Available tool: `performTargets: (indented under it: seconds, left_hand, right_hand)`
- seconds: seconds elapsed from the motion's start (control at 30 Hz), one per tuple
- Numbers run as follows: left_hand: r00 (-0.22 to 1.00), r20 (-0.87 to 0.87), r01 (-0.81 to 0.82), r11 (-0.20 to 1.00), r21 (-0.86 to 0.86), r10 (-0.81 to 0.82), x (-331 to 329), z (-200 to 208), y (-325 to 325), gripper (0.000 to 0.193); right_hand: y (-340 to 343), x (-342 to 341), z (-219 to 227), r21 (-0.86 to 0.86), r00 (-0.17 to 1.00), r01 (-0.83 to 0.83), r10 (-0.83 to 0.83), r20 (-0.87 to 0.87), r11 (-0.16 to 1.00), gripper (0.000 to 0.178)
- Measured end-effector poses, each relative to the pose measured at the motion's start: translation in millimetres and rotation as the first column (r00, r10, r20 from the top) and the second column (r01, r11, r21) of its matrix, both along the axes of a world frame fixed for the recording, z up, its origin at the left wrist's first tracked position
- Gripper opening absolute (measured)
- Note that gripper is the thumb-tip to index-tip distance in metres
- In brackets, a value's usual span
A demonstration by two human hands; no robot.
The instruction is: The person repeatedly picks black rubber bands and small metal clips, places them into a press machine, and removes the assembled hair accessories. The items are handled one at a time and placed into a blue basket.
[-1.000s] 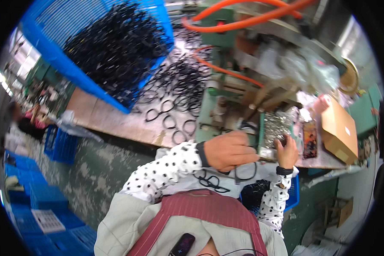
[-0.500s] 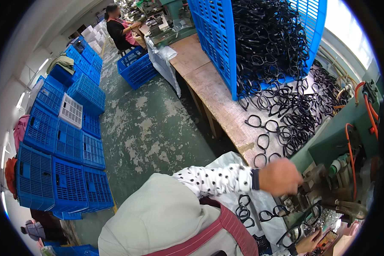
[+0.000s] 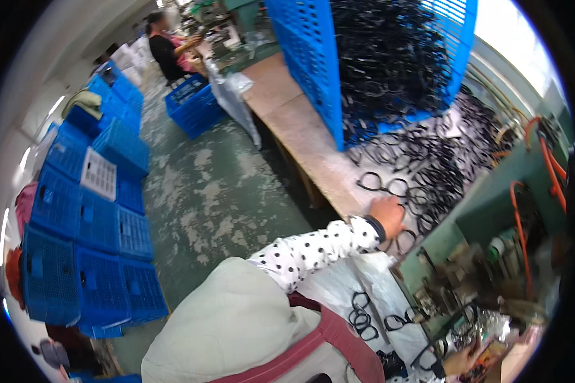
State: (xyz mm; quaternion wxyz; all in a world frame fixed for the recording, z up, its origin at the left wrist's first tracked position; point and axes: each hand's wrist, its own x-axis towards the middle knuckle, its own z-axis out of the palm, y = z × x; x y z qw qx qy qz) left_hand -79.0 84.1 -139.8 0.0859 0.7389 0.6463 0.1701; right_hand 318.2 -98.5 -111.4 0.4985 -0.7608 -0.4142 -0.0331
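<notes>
My left hand (image 3: 388,217), in a black cuff and a white sleeve with dark dots, is at the near edge of the worktable. It lies over a black eyeglass frame, whose round lower rim (image 3: 406,242) shows below it. The fingertips are blurred and partly hidden, so their grip is unclear. At the lower right, my right hand (image 3: 464,360) is beside the green machine (image 3: 453,255). Its fingers look pressed together, and what they hold is not clear. Dark round eyeglass rims (image 3: 428,355) are close by. Another black eyeglass frame (image 3: 382,184) lies just beyond my left hand.
A large blue crate (image 3: 313,76) full of black eyeglass frames lies tipped on the table, with a loose pile (image 3: 428,172) spilling out. Several frames (image 3: 362,316) lie on pale plastic sheeting. Blue crates (image 3: 102,223) are stacked at left. Another person (image 3: 166,51) sits farther back.
My left hand has moved up and left, from beside the machine to the eyeglass frame on the table. My right hand has stayed at the lower right. The view has shifted slightly.
</notes>
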Motion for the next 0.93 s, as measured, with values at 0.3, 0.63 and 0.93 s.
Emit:
performTargets:
  seconds: [0.3, 0.63, 0.93]
  left_hand:
    - [0.967, -0.014, 0.23, 0.85, 0.473, -0.254, -12, 29, 19, 0.017]
    - [0.738, 0.418, 0.232, 0.781, 0.58, -0.529, 41, 117, -46, 0.017]
    - [0.497, 0.124, 0.494, 0.397, 0.774, -0.859, 63, 140, -78, 0.037]
  right_hand:
    - [26, -62, 57, 0.135, 0.908, -0.243, 0.274, -0.317, 0.961, 0.014]
    - [33, -134, 111, 0.255, 0.797, -0.349, 0.429, -0.425, 0.902, 0.021]
    - [51, -154, 120, 0.394, 0.672, -0.295, 0.482, -0.562, 0.871, 0.048]
